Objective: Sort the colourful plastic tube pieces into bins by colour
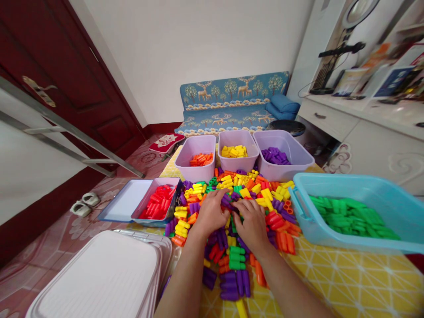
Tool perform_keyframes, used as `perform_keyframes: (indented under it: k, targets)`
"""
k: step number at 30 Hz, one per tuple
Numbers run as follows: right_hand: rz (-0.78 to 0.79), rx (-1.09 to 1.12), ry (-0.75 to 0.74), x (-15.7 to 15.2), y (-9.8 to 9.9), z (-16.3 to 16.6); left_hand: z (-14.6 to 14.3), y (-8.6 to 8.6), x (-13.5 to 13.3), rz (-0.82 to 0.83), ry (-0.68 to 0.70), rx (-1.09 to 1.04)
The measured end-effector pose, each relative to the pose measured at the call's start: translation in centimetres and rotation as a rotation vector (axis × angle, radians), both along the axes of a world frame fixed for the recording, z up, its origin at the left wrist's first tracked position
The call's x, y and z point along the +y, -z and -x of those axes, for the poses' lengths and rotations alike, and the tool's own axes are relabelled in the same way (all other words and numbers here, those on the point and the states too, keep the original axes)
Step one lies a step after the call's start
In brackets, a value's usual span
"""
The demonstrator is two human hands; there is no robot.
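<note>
Centrally, a heap of coloured plastic pieces (232, 207) covers the yellow-patterned bench (347, 282), with a blue tub of green pieces (351, 212) just right of the heap, three lilac bins (238, 152) behind it holding orange, yellow and purple ones, and a tray of red pieces (159, 203) at its left. On the heap's middle, the left hand (210, 214) and right hand (253, 223) lie palm-down and meet, fingers curled onto purple pieces (228, 201); whether they pinch any, I cannot tell.

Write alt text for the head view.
Left hand and right hand rest together on a pile of mixed plastic pegs on a yellow table, ringed by bins sorted by colour.
</note>
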State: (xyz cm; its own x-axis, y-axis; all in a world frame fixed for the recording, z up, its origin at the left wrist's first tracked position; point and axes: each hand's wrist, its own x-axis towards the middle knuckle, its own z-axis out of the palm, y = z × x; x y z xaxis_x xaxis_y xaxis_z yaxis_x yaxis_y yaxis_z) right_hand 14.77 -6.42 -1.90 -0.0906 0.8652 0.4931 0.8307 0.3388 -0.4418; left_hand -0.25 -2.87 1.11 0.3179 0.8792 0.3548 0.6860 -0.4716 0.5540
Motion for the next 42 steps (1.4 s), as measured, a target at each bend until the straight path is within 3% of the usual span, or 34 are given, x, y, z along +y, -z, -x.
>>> perform_keyframes:
  k: [4, 10, 16, 22, 27, 31, 36, 39, 42]
  targets:
    - [-0.006, 0.031, 0.002, -0.1, 0.0, 0.1, -0.1, 0.6, 0.4, 0.03, -0.014, -0.086]
    - [-0.016, 0.133, 0.004, 0.2, 0.6, 0.2, -0.3, 1.5, 0.8, 0.183, -0.011, -0.484]
    - [-0.114, 0.611, 0.006, 0.3, 1.1, -0.2, -0.5, 0.7, 0.3, 0.361, 0.074, -0.762]
    - [-0.01, 0.794, -0.078, 0.0, 0.9, -0.4, -0.6, -0.7, -0.6, 0.268, 0.175, -0.382]
    - [0.059, 0.727, -0.179, 0.3, 1.2, -0.3, -0.8, -1.4, -0.9, 0.199, 0.149, -0.28]
    - [-0.011, 0.629, -0.139, 0.4, 1.1, -0.1, 0.2, -2.3, -0.7, 0.197, -0.004, -0.108]
    - [-0.058, 0.617, -0.083, 0.4, 0.9, 0.0, 4.8, -4.2, -0.5, 0.262, -0.411, 0.263]
    - [-0.062, 0.605, -0.083, 0.4, 0.9, 0.1, 6.7, -4.3, -0.6, 0.369, -0.486, 0.417]
    - [-0.064, 0.606, -0.072, 0.5, 1.0, 0.1, 6.7, -3.4, -0.7, 0.399, -0.475, 0.477]
